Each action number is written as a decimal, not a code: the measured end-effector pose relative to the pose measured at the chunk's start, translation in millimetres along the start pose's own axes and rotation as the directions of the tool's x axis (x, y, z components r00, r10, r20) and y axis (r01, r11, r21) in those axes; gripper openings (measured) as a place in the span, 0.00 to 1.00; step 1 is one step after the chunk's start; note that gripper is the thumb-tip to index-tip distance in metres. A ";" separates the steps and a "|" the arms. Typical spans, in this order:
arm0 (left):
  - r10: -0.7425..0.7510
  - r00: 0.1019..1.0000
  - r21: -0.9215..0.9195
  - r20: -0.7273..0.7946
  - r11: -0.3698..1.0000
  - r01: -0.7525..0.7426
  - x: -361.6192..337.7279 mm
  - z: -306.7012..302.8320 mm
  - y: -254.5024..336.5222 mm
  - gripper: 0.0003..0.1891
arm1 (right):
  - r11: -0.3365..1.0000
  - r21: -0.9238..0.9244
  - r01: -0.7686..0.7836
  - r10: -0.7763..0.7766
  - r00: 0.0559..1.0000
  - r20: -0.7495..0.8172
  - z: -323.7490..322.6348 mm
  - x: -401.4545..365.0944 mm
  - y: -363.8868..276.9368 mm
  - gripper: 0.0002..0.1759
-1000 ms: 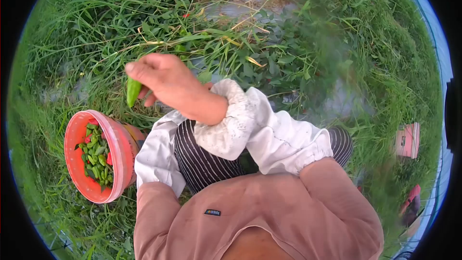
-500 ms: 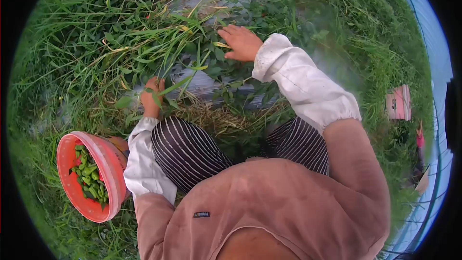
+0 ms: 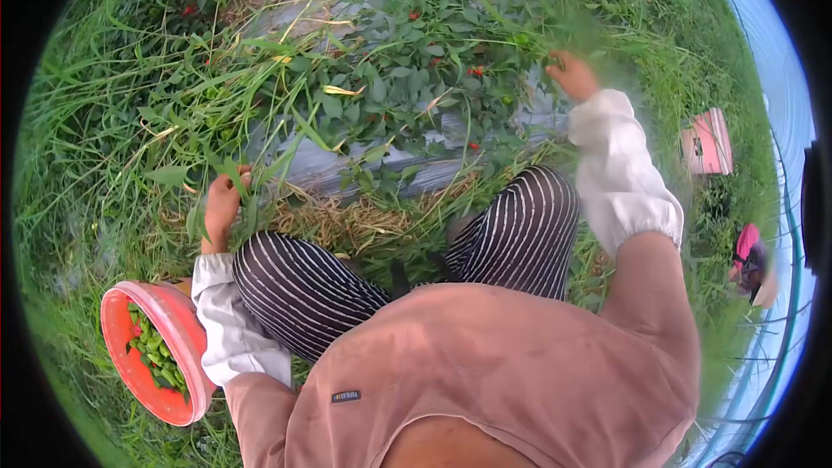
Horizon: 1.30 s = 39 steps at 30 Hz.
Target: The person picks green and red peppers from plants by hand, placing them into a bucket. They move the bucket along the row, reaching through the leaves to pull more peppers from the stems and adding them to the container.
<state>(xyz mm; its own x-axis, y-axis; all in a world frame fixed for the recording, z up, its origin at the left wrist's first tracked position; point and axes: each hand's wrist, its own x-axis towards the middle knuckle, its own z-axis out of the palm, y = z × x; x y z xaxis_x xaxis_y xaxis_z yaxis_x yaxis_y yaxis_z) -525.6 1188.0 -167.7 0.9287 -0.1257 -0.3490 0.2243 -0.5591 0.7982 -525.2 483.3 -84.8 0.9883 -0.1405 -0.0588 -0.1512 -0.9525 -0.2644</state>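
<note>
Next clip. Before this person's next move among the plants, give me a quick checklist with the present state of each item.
1. Right hand reaches the pepper plant: ok, it is among the leaves.
2. Right grip holding something: cannot tell, leaves and blur hide the fingers.
3. Left hand free of peppers: cannot tell, it sits low in the grass.
4. Bucket has room: ok, green peppers cover only part of it.
5. Red peppers showing on the plant: ok.
</note>
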 end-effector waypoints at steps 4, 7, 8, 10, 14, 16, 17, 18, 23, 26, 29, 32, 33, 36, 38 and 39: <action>0.150 0.869 0.111 -0.472 0.988 -0.110 -16.8 -55.5 42.8 0.16 | 0.923 0.198 -0.331 0.300 0.939 0.170 31.2 36.8 22.5 0.36; 0.237 0.659 0.008 -0.714 0.944 -0.330 -26.6 -77.5 135.5 0.12 | 0.555 0.497 -0.667 0.404 0.738 0.540 56.5 56.7 40.2 0.43; 0.291 0.627 0.058 -0.723 0.929 -0.365 -38.5 -65.3 184.7 0.10 | 0.324 0.613 -0.721 0.450 0.687 0.570 66.1 57.9 39.7 0.45; 0.377 0.644 0.027 -0.665 0.874 -0.485 -51.1 -26.8 255.1 0.10 | 0.116 0.746 -0.656 0.434 0.709 0.556 73.7 50.1 47.4 0.44; 0.496 0.840 -0.289 -0.221 0.789 -0.542 -54.2 60.8 305.7 0.08 | -0.042 0.869 -0.492 0.554 0.713 0.431 86.1 46.3 52.3 0.34; 0.448 0.894 -0.373 0.000 0.829 -0.416 -42.2 99.8 298.9 0.07 | -0.030 0.915 -0.402 0.644 0.692 0.325 74.6 41.2 29.9 0.33; 0.417 0.904 -0.365 0.092 0.859 -0.360 -34.5 115.9 290.5 0.07 | -0.023 0.891 -0.453 0.680 0.647 0.346 68.2 43.6 16.4 0.38; 0.425 0.899 -0.370 0.102 0.855 -0.363 -24.8 132.3 281.4 0.07 | -0.009 0.911 -0.412 0.674 0.671 0.309 89.8 70.9 24.7 0.41; 0.179 0.950 -0.297 0.256 0.950 -0.099 -6.0 155.3 252.1 0.08 | -0.300 0.877 -0.375 0.475 0.738 0.479 97.8 100.3 2.3 0.30; 0.153 0.955 -0.302 0.254 0.951 -0.072 -3.7 154.2 251.2 0.08 | -0.391 0.838 -0.381 0.400 0.750 0.527 105.0 114.2 6.7 0.24; 0.119 0.952 -0.290 0.283 0.957 -0.034 -3.8 150.1 248.2 0.08 | -0.188 0.855 -0.483 0.303 0.800 0.518 75.6 76.6 8.8 0.18; 0.090 0.939 -0.319 0.332 0.948 0.022 -4.5 148.8 248.2 0.08 | -0.239 0.771 -0.590 0.218 0.741 0.635 47.7 35.0 12.6 0.13; 0.087 0.931 -0.351 0.355 0.935 0.047 -4.3 147.9 250.2 0.08 | -0.201 0.745 -0.636 0.180 0.724 0.666 43.3 22.5 10.0 0.15; 0.041 0.910 -0.484 0.412 0.856 0.181 -10.5 153.7 258.4 0.07 | -0.570 0.691 -0.445 -0.003 0.842 0.540 38.8 -15.6 31.3 0.17; 0.066 0.866 -0.635 0.496 0.708 0.310 -7.6 160.8 251.8 0.08 | -0.321 0.829 -0.458 0.081 0.859 0.506 13.1 -39.2 -7.9 0.19; 0.066 0.867 -0.638 0.494 0.705 0.310 -6.3 166.8 248.1 0.08 | -0.151 0.875 -0.459 0.101 0.874 0.476 0.9 -51.2 -40.2 0.19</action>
<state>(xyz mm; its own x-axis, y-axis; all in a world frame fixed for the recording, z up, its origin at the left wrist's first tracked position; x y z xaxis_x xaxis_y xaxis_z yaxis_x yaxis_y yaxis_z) -525.1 913.4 -49.3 0.6740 -0.5505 -0.4927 0.6344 0.0895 0.7678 -569.8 529.0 -72.0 0.8391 -0.0905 -0.5364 -0.4477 0.4452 -0.7755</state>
